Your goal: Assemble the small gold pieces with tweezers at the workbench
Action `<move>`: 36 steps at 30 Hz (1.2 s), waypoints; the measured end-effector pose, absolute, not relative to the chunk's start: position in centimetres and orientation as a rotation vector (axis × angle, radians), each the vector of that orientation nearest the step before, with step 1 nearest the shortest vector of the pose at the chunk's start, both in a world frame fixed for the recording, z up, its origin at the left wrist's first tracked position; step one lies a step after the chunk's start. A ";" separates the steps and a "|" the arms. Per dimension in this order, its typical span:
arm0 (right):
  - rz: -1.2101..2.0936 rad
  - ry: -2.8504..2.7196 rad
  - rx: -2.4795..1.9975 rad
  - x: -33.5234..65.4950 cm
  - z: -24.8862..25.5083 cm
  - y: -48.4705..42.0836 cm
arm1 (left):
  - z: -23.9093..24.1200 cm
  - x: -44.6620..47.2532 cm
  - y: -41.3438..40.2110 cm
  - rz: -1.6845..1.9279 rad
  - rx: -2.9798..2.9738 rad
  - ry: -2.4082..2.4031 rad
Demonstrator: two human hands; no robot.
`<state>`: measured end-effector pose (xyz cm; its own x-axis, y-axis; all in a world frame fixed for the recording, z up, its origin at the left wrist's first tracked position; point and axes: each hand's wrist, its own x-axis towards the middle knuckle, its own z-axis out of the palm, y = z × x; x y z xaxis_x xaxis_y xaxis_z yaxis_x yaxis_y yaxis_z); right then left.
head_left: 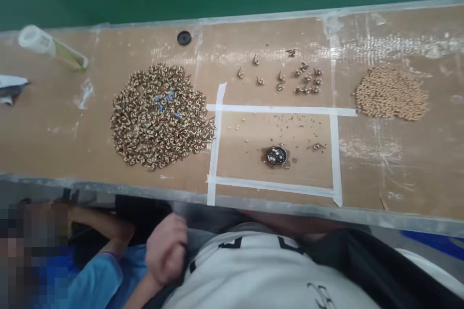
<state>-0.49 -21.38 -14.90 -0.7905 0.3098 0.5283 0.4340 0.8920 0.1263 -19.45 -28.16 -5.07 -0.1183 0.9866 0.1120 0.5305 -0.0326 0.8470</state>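
My left hand (167, 247) is closed in a fist below the table's front edge, beside my white shirt, and nothing shows in it. My right hand is out of view. On the table, nearest my fist, lies a large heap of small brown and cream curled parts (159, 120) with a few blue bits (168, 96) on top. Inside a white tape frame (275, 109) sits a small round black dish (277, 155) with little pale pieces in it. One loose part (318, 146) lies to its right. Beyond the tape stand several similar parts (307, 78).
A pile of small tan pieces (391, 92) lies on the right. At the back are a black round lid (184, 37) and, farther left, a tipped clear tube with a white end (52, 48). A person in a blue shirt (94, 280) sits at lower left.
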 end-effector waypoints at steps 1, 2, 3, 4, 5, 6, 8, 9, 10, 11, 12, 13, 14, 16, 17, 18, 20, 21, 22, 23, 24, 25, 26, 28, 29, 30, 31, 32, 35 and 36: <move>-0.809 -2.601 -0.459 -0.9 -15.4 -22.1 | -6.5 -19.6 -29.3 0.973 1.485 1.859; -1.311 -2.591 -0.342 -1.2 -16.0 -22.7 | -8.0 -19.5 -29.9 0.878 1.394 1.949; -1.766 -2.518 -0.196 -1.5 -16.4 -23.2 | -9.5 -19.3 -30.0 0.782 1.346 1.943; -2.133 -2.404 -0.033 -1.8 -16.8 -23.5 | -10.7 -19.0 -29.6 0.777 1.335 1.934; -2.430 -2.269 0.145 -2.2 -17.1 -23.8 | -11.8 -18.8 -29.1 0.777 1.333 1.910; -2.671 -2.113 0.327 -2.6 -17.2 -24.1 | -12.5 -18.6 -28.7 0.782 1.335 1.892; -3.053 -1.701 0.653 -3.5 -17.0 -24.8 | -13.0 -18.4 -28.4 0.792 1.355 1.853; -3.201 -1.460 0.782 -4.0 -16.7 -25.2 | -12.8 -18.5 -28.7 0.796 1.365 1.842; -3.319 -1.212 0.885 -4.5 -16.4 -25.7 | -12.6 -18.6 -29.2 0.800 1.374 1.835; -3.409 -0.969 0.962 -4.9 -16.1 -26.2 | -12.3 -18.7 -29.8 0.807 1.381 1.835; -3.479 -0.741 1.017 -5.2 -15.8 -26.7 | -12.1 -18.8 -30.6 0.815 1.388 1.837; -3.528 -0.534 1.050 -5.5 -15.6 -27.1 | -11.9 -18.9 -31.4 0.824 1.397 1.839; -3.561 -0.348 1.068 -5.7 -15.5 -27.6 | -11.8 -19.1 -32.1 0.832 1.409 1.841; -3.578 -0.035 1.075 -6.0 -15.5 -28.3 | -11.8 -19.3 -33.4 0.845 1.438 1.841; -3.569 0.094 1.074 -6.0 -15.5 -28.6 | -11.9 -19.5 -33.9 0.853 1.450 1.844; -3.552 0.205 1.075 -6.1 -15.6 -28.8 | -12.0 -19.7 -34.2 0.866 1.458 1.849; -3.516 0.373 1.086 -6.4 -15.7 -29.0 | -12.4 -20.2 -34.7 0.899 1.460 1.858; -3.501 0.435 1.096 -6.6 -15.8 -29.0 | -12.5 -20.4 -34.8 0.917 1.457 1.860; -3.489 0.484 1.107 -6.9 -15.9 -29.0 | -12.7 -20.7 -34.8 0.939 1.452 1.860; -3.479 0.524 1.118 -7.1 -16.0 -29.0 | -12.8 -20.9 -34.8 0.961 1.443 1.855; -3.471 0.555 1.128 -7.3 -16.1 -29.0 | -12.9 -21.2 -34.9 0.983 1.429 1.846; -3.462 0.580 1.136 -7.6 -16.1 -28.9 | -13.0 -21.4 -34.9 1.006 1.406 1.835; -3.452 0.599 1.141 -7.7 -16.2 -28.8 | -13.0 -21.6 -34.9 1.028 1.375 1.822; -3.426 0.628 1.143 -7.7 -16.1 -28.6 | -13.1 -22.0 -35.1 1.068 1.288 1.792; -3.411 0.640 1.139 -7.6 -16.0 -28.4 | -13.1 -22.1 -35.1 1.093 1.229 1.775; -3.396 0.652 1.134 -7.3 -15.7 -28.3 | -13.1 -22.2 -35.2 1.126 1.160 1.751; -3.382 0.662 1.126 -6.9 -15.4 -28.1 | -13.1 -22.3 -35.1 1.171 1.078 1.716; -3.361 0.669 1.113 -6.4 -15.0 -28.0 | -13.1 -22.4 -35.0 1.226 0.986 1.669; -3.273 0.628 1.058 -4.5 -13.1 -28.0 | -13.3 -22.6 -34.3 1.409 0.692 1.506; -3.242 0.594 1.036 -3.9 -12.3 -28.0 | -13.4 -22.8 -34.1 1.453 0.615 1.462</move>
